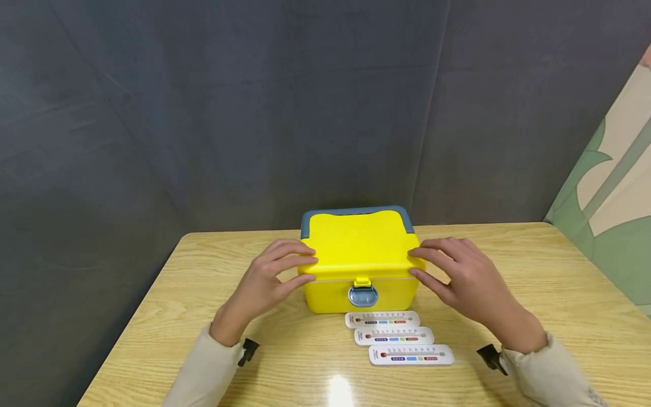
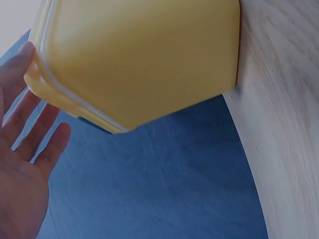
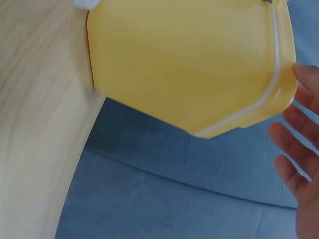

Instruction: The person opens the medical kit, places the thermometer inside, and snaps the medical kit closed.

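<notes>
A yellow box point(image 1: 356, 243) with a lid stands on the table, its lid lying down on the body. At its front, a yellow tab sits above a grey-blue latch point(image 1: 363, 296). My left hand point(image 1: 264, 277) touches the lid's left front corner with spread, fairly straight fingers and the thumb. At the opposite corner, my right hand point(image 1: 468, 274) touches the lid the same way. Both wrist views show the thumbs against the lid edge, above a pale seam point(image 2: 82, 101). Three white thermometers point(image 1: 382, 319) with coloured scales lie in front of the box.
The wooden table point(image 1: 193, 316) has its back edge just behind the box. Dark blue-grey cloth point(image 1: 254, 113) hangs beyond it. A patterned green and beige surface point(image 1: 610, 209) stands at the right. Light sleeves with black clips point(image 1: 248, 351) cover the forearms.
</notes>
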The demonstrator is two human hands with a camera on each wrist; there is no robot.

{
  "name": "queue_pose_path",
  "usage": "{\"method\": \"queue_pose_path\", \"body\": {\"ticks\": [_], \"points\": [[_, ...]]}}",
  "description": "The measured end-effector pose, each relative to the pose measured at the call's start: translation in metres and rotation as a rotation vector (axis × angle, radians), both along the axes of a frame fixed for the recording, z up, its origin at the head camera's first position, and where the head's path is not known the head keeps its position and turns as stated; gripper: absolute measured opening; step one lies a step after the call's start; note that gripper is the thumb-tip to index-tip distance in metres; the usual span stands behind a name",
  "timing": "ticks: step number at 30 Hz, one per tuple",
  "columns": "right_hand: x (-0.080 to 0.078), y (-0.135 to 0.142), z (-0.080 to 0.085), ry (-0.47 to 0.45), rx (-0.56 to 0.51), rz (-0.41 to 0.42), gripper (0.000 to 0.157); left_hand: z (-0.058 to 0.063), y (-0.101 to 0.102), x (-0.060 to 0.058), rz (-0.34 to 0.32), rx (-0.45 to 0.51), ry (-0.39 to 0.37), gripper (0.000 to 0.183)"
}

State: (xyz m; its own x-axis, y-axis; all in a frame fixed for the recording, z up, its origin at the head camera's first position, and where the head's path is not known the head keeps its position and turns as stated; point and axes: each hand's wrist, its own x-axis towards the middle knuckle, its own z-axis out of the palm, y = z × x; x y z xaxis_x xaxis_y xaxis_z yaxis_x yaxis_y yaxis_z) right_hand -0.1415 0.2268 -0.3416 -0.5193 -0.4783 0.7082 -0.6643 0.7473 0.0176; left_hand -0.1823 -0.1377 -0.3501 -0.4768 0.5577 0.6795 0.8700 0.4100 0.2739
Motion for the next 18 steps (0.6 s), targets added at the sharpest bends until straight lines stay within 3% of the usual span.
{"method": "queue_pose_path", "body": {"ticks": [8, 14, 18], "points": [[-0.002, 0.009, 0.0, -0.064, 0.084, -0.107, 0.066, 0.001, -0.008, -0.001, 0.058, -0.021, -0.002, 0.04], [-0.002, 0.012, 0.0, -0.07, 0.119, -0.122, 0.047, 0.0, -0.009, -0.002, 0.058, -0.021, -0.03, 0.04], [-0.001, 0.012, 0.002, -0.084, 0.133, -0.125, 0.051, 0.0, -0.009, -0.003, 0.04, -0.006, -0.027, 0.04]]}}
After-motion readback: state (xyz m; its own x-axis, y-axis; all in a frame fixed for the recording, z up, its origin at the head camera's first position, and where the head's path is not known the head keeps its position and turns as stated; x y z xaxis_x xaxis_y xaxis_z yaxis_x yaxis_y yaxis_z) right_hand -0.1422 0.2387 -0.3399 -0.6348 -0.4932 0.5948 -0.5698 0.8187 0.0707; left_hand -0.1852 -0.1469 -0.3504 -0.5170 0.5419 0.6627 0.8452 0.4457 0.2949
